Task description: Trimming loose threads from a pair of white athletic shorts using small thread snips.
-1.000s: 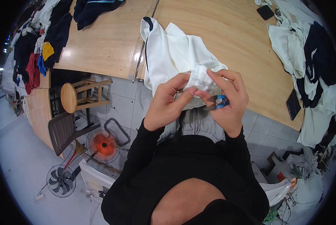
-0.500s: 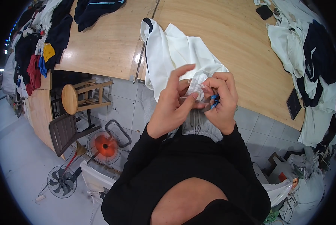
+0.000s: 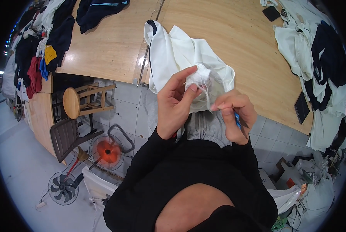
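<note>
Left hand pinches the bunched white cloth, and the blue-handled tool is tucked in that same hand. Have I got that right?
Not quite: the head view shows the blue-handled tool tucked in the right hand. The left hand does pinch the bunched white cloth.

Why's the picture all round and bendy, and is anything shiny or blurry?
Head view: the fisheye lens bends straight edges, like the table's, and leaves dark corners; head view: white glare shines near the table's seam; head view: the orange fan smears, while the black fan's blades look distinct.
</note>
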